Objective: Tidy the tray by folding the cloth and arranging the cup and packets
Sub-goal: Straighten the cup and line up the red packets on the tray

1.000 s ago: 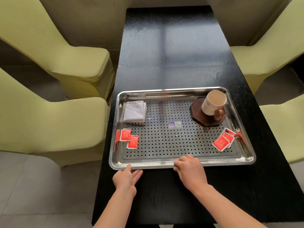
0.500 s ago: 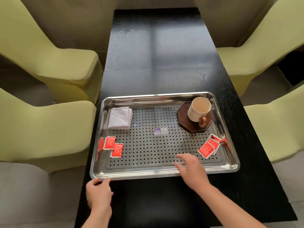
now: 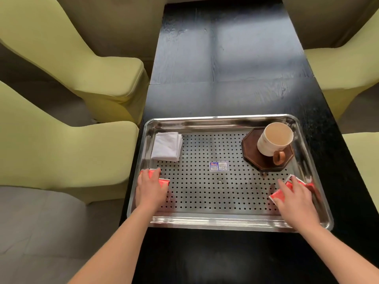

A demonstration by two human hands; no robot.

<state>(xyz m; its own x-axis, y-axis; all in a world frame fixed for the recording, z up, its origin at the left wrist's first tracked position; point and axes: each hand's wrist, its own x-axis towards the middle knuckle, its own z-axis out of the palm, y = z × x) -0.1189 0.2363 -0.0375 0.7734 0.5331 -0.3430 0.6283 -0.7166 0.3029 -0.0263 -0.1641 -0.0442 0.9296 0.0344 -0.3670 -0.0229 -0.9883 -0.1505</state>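
Note:
A steel perforated tray (image 3: 215,221) lies on the black table (image 3: 225,78). A folded white cloth (image 3: 167,146) sits in its far left corner. In the far right corner a cream cup (image 3: 274,140) with a brown handle stands on a dark octagonal coaster (image 3: 251,155). My left hand (image 3: 150,188) lies palm down over the red packets (image 3: 164,182) at the tray's left side and hides most of them. My right hand (image 3: 295,199) rests with its fingers spread on the red packets (image 3: 277,195) near the right rim.
A small blue-and-white sticker (image 3: 218,166) marks the tray's middle. Yellow-green covered chairs stand close on the left (image 3: 71,152) and on the right (image 3: 344,72) of the narrow table. The tray's near rim is a little way back from the table's front edge.
Both hands have left the tray's near rim and moved into the tray, the left onto the left packets, the right onto the right packets. The view has shifted.

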